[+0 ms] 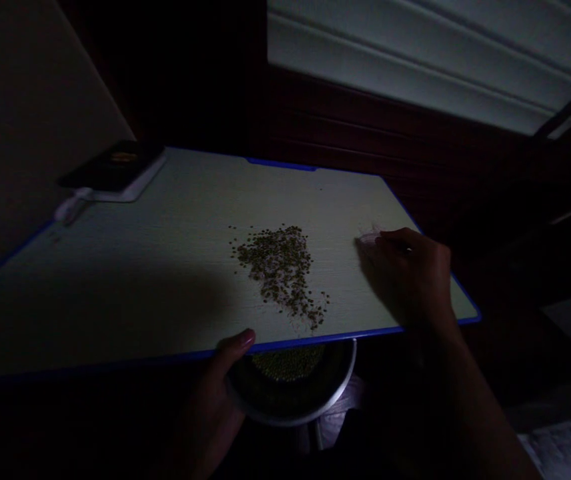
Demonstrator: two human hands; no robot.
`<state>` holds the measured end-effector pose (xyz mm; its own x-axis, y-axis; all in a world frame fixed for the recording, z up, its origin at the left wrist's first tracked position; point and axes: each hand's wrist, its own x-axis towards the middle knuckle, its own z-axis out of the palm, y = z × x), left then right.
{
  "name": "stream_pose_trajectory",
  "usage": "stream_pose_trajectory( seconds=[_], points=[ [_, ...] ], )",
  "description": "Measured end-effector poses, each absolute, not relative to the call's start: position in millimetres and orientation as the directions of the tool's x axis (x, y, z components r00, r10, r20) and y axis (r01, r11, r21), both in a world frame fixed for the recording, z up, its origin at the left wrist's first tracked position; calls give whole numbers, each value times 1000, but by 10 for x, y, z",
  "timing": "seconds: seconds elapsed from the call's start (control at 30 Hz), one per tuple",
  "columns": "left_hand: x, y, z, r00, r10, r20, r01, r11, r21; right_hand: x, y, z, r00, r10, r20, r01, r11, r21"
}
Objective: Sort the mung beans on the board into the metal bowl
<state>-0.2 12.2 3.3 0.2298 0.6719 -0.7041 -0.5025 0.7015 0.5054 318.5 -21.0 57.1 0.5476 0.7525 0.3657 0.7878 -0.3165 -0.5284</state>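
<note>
A loose patch of small green beans or seeds (280, 260), with pale bits among them, lies on the light tabletop (185, 227) with a blue edge. Below the front edge, a round metal bowl (333, 400) holds more green beans (288, 363). My left hand (220, 393) grips the bowl at its left side, its thumb resting at the table edge; the other fingers are hidden. My right hand (420, 267) is at the right of the tabletop, fingers pinched together. At its fingertips is a small whitish heap or scrap (369, 237), too dim to name.
A dark-topped, white-sided device (115, 167) with a white cable (70, 203) sits at the tabletop's far left corner. Pale slatted panels (415, 53) stand behind. White fabric (565, 447) shows at the lower right. The surroundings are very dark.
</note>
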Motion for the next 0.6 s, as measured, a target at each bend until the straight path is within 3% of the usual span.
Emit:
stream_pose_trajectory(
  seconds=[0.3, 0.6],
  points=[
    [52, 110, 144, 316, 658, -683, -503, 727, 468, 3148, -662, 479, 480, 840, 252, 784, -282, -553],
    [83, 123, 86, 283, 664, -692, -493, 720, 489, 3678, -121, 561, 484, 833, 267, 750, -238, -617]
  ],
)
